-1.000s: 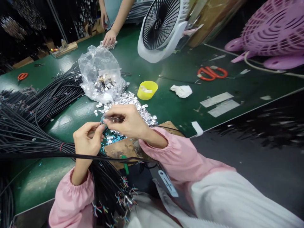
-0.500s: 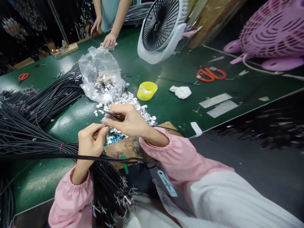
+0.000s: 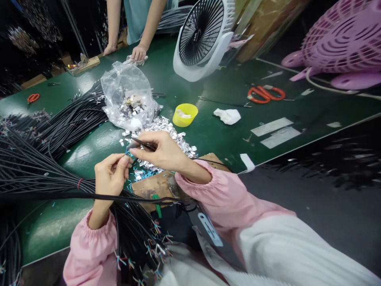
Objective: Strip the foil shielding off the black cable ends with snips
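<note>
My left hand [image 3: 110, 174] is closed in a pinch at the near edge of the scrap pile. A small bluish wire end shows at its fingertips, seemingly the end of a cable; the rest is hidden in the fingers. Just right of it, my right hand [image 3: 160, 149] is closed around dark, slim, pointed tweezers [image 3: 144, 143], whose tip points left. The two hands are slightly apart. Beneath my left wrist runs a bundle of black cables [image 3: 65, 176], tied with a red band [image 3: 79, 183]; their stripped coloured wire ends [image 3: 154, 246] hang near my lap.
Silvery foil scraps [image 3: 178, 137] and blue bits lie beyond my hands, beside a clear plastic bag [image 3: 125, 79] and a yellow cup [image 3: 185, 115]. Orange-handled scissors [image 3: 266, 94], a white fan [image 3: 202, 35] and a pink fan [image 3: 342, 43] stand rightward. A co-worker's hand [image 3: 139, 52] rests on a cloth.
My left hand has shifted slightly left and away from my right hand, opening a small gap. The co-worker's other hand has moved down to the table edge.
</note>
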Motion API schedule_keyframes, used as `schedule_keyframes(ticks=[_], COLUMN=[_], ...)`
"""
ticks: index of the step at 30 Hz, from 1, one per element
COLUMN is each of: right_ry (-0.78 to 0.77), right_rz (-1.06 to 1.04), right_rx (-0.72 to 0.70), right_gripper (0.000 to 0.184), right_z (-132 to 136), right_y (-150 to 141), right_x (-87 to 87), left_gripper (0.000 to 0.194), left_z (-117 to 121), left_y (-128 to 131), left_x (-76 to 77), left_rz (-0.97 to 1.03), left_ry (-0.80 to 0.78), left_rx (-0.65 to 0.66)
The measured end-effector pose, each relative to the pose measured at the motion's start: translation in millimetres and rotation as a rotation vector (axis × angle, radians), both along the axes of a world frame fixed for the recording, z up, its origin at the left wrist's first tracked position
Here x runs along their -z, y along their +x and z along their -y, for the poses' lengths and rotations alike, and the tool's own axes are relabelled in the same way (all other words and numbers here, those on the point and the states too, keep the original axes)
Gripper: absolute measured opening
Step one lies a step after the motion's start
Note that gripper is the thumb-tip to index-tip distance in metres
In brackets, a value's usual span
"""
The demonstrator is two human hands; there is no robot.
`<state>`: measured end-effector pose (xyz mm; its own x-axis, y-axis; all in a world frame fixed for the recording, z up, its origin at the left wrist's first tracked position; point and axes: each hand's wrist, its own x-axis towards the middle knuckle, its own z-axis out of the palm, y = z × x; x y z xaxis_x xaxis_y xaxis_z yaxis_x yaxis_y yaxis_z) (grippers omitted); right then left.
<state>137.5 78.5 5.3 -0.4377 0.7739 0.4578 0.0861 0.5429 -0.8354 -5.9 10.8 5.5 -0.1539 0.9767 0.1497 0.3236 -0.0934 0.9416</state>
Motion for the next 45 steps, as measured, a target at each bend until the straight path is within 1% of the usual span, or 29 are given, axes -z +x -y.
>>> schedule_keyframes(ticks=[3,7,14,16,19,21,22,24,25,27,29,30,33,35,38,41,43,45], right_ry=[0.043,0.056,0.074,0.057,-0.021,-0.073,-0.096,-0.138,-0.158,-0.200,-0.253,-0.283,-0.368,-0.430,-0.526,-0.647,-0.731,-0.755], right_rz=[-0.042,-0.053,-0.019,0.000,0.025,0.043,0.052,0.074,0.081,0.075,0.052,0.039,0.008,-0.022,-0.093,-0.159,-0.184,-0.212], right_rx=[-0.009,0.029,0.081,0.083,0.071,0.072,0.079,0.103,0.112,0.107,0.056,0.026,-0.039,-0.052,-0.055,-0.117,-0.173,-0.177], right_gripper=[0.015,0.013,0.013,0.012,0.011,0.011,0.013,0.015,0.013,0.008,0.005,0.005,0.006,0.006,0.008,0.010,0.015,0.022], right_z=[2,4,6,7,8,8,7,6,6,6,7,7,9,9,6,3,3,4], right_y=[-1,-3,-3,-4,-6,-7,-7,-8,-8,-8,-7,-7,-5,-4,-4,-4,-5,-5], right_x=[-0.1,-0.3,-3.1,-3.8,-4.4,-4.4,-4.4,-4.6,-5.0,-6.3,-8.2,-9.2,-11.4,-12.0,-11.8,-11.2,-10.6,-9.6], left_gripper=[0.021,0.020,0.015,0.014,0.013,0.016,0.017,0.016,0.014,0.017,0.027,0.033,0.046,0.050,0.050,0.049,0.043,0.031], left_z=[2,3,3,3,4,4,3,2,1,1,0,0,-2,-4,-6,-5,-3,-1], left_y=[2,6,6,7,11,13,13,11,9,2,-4,-7,-9,-6,1,3,2,0], left_x=[-2.8,-4.6,-0.7,2.1,7.9,12.1,13.6,14.1,12.8,6.9,-1.6,-5.9,-12.9,-10.9,-2.0,3.6,3.4,2.0], left_rz=[0.006,-0.029,-0.054,-0.141,-0.369,-0.496,-0.525,-0.478,-0.400,-0.180,0.027,0.099,0.227,0.319,0.458,0.479,0.384,0.206], left_ry=[0.000,-0.004,-0.006,0.054,0.232,0.324,0.337,0.277,0.200,-0.003,-0.179,-0.240,-0.366,-0.409,-0.355,-0.218,-0.083,0.093], left_rx=[-0.019,-0.030,-0.081,-0.149,-0.263,-0.276,-0.266,-0.220,-0.186,-0.086,0.034,0.100,0.279,0.310,0.250,0.217,0.174,0.099])
